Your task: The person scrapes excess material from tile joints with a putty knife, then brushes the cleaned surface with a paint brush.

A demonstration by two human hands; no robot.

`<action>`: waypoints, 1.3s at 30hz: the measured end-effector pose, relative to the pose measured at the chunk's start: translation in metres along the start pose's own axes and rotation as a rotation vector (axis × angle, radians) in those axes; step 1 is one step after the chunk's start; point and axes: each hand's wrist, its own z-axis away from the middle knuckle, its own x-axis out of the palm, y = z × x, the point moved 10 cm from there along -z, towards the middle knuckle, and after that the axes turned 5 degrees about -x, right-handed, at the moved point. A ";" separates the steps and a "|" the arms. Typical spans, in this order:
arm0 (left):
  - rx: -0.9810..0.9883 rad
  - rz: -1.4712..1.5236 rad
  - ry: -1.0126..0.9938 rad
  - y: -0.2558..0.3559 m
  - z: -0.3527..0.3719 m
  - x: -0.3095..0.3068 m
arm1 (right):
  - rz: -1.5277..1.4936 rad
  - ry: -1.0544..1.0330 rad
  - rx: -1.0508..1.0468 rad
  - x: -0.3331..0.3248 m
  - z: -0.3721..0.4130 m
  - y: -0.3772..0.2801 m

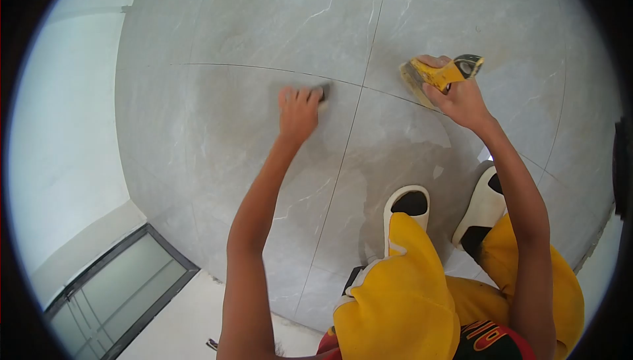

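Both busy: my left hand [300, 113] is clamping a grey pad [322, 95] flat on the floor [264, 17], my right hand [463, 101] is gripping a yellow scraper [440, 74] angled into the joint [379, 88]

2 hands: left hand [298, 113] upper centre, right hand [461, 99] upper right. 1 yellow scraper [442, 73], 1 grey pad [323, 96], 2 white slippers [407, 205] lower right, 1 window [119, 294] lower left.

grey marble-veined floor tiles [264, 17] with thin dark grout lines; two white slide sandals [484, 202] stand on them, a small dark pad [322, 94] near one joint.
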 end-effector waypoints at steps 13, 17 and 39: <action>-0.689 0.460 0.223 -0.128 -0.050 -0.100 | -0.044 -0.179 -0.159 0.164 -0.043 -0.043; -0.852 0.758 0.125 -0.131 0.001 -0.103 | 0.283 0.272 0.061 -0.009 -0.168 0.037; -0.544 0.756 -0.004 0.002 -0.159 0.022 | -0.259 0.631 0.197 -0.117 0.063 0.096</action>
